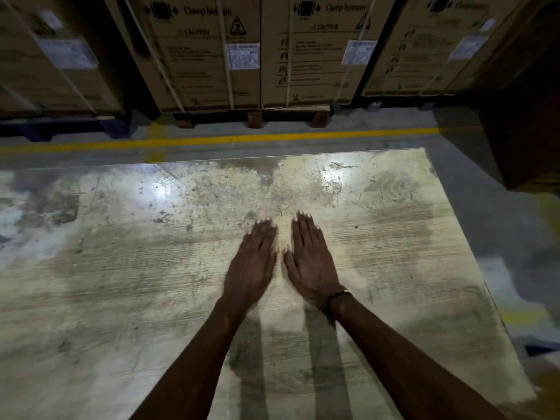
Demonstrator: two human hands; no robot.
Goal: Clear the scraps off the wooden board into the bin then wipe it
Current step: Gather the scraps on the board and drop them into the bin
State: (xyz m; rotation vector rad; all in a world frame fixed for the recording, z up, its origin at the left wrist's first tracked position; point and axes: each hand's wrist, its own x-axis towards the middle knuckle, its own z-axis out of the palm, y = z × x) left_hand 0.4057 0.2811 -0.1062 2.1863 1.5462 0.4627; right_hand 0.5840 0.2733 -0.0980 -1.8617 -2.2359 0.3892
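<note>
A large pale wooden board (121, 283) fills most of the head view, scuffed and stained, with fine dark specks and dust across its far middle. My left hand (253, 265) and my right hand (309, 259) lie side by side near the board's centre, palms down, fingers straight and together, pointing away from me. The two thumbs nearly meet between them. Neither hand holds anything. A dark band circles my right wrist. No bin or cloth is in view.
Beyond the board's far edge runs grey floor with a yellow line (242, 139). Behind it stand strapped cardboard boxes (212, 56) on pallets. A dark carton (524, 131) sits at the right, close to the board's far right corner.
</note>
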